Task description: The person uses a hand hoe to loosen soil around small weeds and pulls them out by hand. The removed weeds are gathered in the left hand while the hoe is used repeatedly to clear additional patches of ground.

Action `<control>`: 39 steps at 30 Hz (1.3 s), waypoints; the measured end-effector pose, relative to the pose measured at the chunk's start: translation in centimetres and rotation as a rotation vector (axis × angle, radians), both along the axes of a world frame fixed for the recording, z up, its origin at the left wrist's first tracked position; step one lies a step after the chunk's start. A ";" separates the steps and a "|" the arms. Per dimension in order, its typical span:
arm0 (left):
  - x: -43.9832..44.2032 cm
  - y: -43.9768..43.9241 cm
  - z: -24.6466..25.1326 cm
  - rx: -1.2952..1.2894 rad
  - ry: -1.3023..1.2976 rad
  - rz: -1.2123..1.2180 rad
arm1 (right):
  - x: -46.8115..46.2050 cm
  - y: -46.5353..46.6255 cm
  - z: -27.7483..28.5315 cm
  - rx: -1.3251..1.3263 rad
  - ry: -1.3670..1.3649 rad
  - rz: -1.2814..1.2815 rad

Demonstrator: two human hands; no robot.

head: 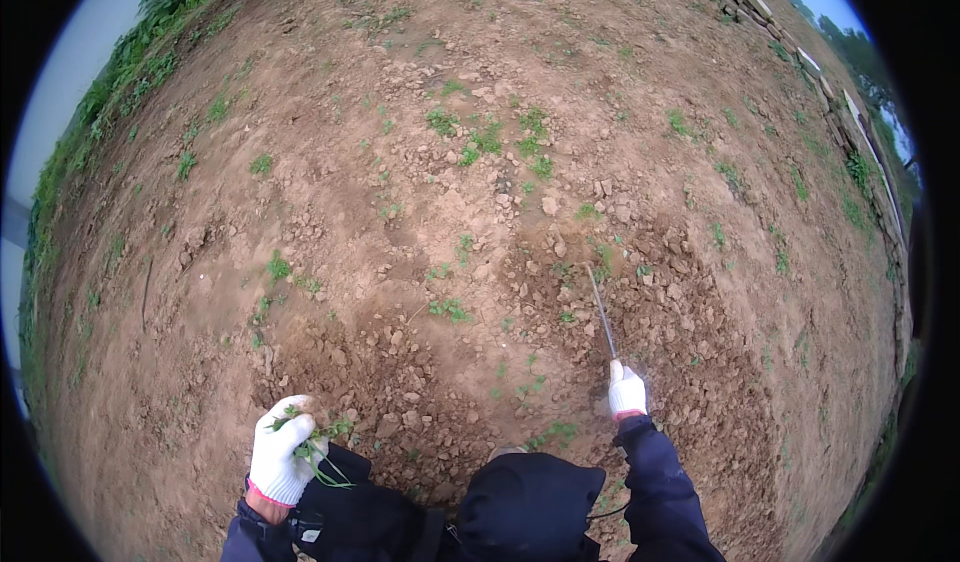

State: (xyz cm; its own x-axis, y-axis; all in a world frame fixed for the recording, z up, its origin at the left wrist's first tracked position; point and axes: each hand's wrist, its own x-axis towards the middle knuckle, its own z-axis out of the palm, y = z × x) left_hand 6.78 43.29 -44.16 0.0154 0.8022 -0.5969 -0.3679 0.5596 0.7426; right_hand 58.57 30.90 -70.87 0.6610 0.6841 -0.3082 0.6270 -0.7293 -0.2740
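Observation:
My left hand (283, 453), in a white knitted work glove with a pink cuff edge, is closed around a bunch of pulled green weeds (321, 453). Leaves and long blades stick out between thumb and fingers, above my left knee. In a matching glove, my right hand (627, 393) grips a thin metal hand tool (602, 313) by its handle. The tool's shaft points away from me, and its tip meets loosened soil beside a small weed (604, 258). Soil hides the exact shape of the tip.
Dry, cloddy soil (465, 209) spreads all around, with darker broken earth (697, 337) at right. Weed clumps (487, 138) grow further ahead, and a low plant (450, 309) sits between my hands. Brick edging (825, 89) runs along the right; greenery (97, 104) lines the left wall.

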 end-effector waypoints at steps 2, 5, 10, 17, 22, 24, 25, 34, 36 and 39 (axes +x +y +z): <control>0.1 0.2 -0.2 -0.011 0.008 -0.015 | 0.4 0.7 -0.2 0.080 0.040 -0.021; 0.2 0.1 0.0 -0.021 0.039 0.015 | 2.1 6.0 -1.1 0.233 0.282 -0.120; 0.3 -0.7 1.2 -0.015 0.089 0.067 | 5.5 19.2 -3.3 0.411 0.038 0.180; 0.3 -1.0 1.6 -0.014 0.100 0.094 | 6.4 14.6 -7.3 0.297 -0.035 0.193; 0.4 -0.2 0.9 -0.019 0.070 0.044 | 6.3 9.1 -7.9 0.303 0.374 -0.189; 0.2 -0.2 1.0 -0.033 0.070 0.046 | 5.8 9.1 -8.0 0.385 0.368 -0.122; 0.0 -0.2 1.2 -0.030 0.069 0.052 | 5.4 9.4 -8.1 0.314 0.317 -0.148; -0.9 -1.7 1.8 0.010 0.118 0.073 | 0.3 8.0 -6.4 0.272 0.171 -0.159; -1.0 -1.4 1.3 0.042 0.073 0.064 | -2.1 4.8 -5.6 0.238 0.121 -0.175; -0.6 -0.3 0.4 0.041 0.029 0.045 | -4.0 0.9 -5.4 0.285 0.241 -0.271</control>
